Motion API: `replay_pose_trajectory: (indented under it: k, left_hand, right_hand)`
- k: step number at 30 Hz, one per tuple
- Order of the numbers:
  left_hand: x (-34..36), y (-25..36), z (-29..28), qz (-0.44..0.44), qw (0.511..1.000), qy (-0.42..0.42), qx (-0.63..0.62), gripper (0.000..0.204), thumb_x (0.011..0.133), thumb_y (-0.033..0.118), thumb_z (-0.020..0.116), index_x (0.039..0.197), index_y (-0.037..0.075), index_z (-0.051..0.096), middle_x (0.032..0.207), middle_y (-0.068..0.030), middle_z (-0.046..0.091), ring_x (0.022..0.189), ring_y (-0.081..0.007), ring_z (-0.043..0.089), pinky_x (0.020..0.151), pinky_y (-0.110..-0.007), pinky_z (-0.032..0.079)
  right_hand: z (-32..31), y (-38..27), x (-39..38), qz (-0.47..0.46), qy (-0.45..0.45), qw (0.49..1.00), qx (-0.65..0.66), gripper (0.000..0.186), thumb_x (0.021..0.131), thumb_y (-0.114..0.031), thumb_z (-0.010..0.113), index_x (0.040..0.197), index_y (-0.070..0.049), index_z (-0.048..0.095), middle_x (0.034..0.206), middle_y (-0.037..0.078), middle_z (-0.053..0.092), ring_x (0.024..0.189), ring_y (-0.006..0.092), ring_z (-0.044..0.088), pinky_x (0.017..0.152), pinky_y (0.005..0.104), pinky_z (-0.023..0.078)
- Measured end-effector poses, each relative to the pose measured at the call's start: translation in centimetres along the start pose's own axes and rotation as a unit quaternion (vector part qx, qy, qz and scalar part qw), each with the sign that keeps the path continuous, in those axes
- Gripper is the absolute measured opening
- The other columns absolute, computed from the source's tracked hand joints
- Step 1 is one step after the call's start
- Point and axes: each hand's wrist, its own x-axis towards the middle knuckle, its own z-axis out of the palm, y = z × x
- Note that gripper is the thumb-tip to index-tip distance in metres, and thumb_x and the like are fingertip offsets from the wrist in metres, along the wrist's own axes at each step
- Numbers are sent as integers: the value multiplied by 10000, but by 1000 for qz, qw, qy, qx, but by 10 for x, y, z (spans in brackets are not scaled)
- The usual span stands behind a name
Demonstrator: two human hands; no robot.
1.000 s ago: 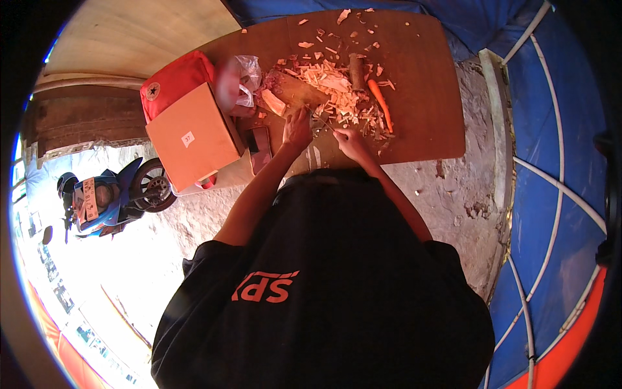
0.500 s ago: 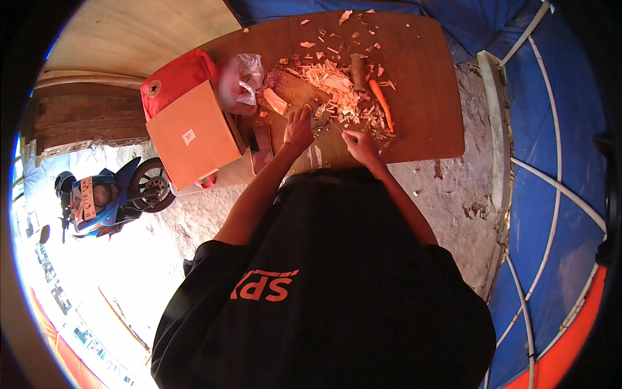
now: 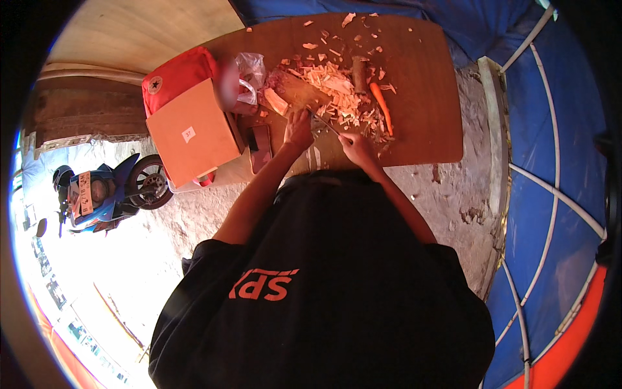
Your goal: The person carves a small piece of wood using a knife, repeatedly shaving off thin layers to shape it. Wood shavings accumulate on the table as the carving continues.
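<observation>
My right hand (image 3: 357, 148) is closed on the handle of a knife. The thin knife blade (image 3: 325, 124) points up and left, its tip beside the fingers of my left hand (image 3: 298, 129). Bent fingers of that left hand press down at the near edge of a brown board (image 3: 299, 95); what lies under them is hidden. Pale chips and slivers (image 3: 332, 81) are heaped beside the board, and a larger pale chunk (image 3: 276, 102) rests at its left. Right of the heap are a brown stick-like piece (image 3: 359, 74) and a long orange tapered thing like a carrot (image 3: 382, 107).
On the brown table (image 3: 427, 110), left of my hands, are a dark phone-like slab (image 3: 260, 148), a cardboard box (image 3: 194, 135), a red bag (image 3: 178, 72) and a clear plastic bag (image 3: 249, 68). A motorbike (image 3: 107, 194) stands beyond. Blue tarpaulin (image 3: 576, 129) hangs at right.
The knife has swung so its blade now shows plainly, slanting toward my left hand. My right hand has shifted slightly down; the left has stayed nearly in place.
</observation>
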Motion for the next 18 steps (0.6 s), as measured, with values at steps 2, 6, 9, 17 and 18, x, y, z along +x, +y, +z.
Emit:
replay_pose_trajectory:
  k: [2,6,9,17,18]
  left_hand:
    - [1,0,0,6,1000,22,2,719,696,90,639,1376,-26,437,1346,-143,447,1322,-296,379,1156,-455,246]
    - [1,2,0,-18,999,-34,12,727,693,86,648,1378,-24,430,1364,-142,436,1324,-291,376,1160,-453,240]
    - [-5,3,0,-20,1000,-20,9,717,705,88,640,1379,-29,426,1382,-144,428,1325,-297,378,1159,-454,247]
    - [-8,0,3,-4,1000,13,25,704,707,82,631,1373,-31,432,1394,-150,429,1317,-297,396,1116,-450,303]
    - [-8,0,2,-6,1000,1,21,702,703,80,632,1368,-31,436,1389,-150,432,1314,-296,399,1109,-450,309]
  right_hand:
    - [-6,9,-11,-22,16,1000,10,316,924,-327,630,1074,-66,725,960,177,714,899,333,697,762,389,539]
    - [-7,15,-3,-14,35,999,-7,323,936,-311,624,1086,-41,717,981,170,719,927,309,703,769,368,535]
    - [-8,14,18,-1,18,1000,-14,328,937,-302,623,1099,-30,710,989,164,722,936,297,704,781,361,532]
    - [-7,10,11,-28,-22,999,1,328,931,-308,632,1095,-38,717,924,195,717,846,282,715,727,367,525]
    - [-7,10,11,-25,-21,999,4,327,930,-308,632,1097,-39,717,909,196,717,829,281,715,716,367,523]
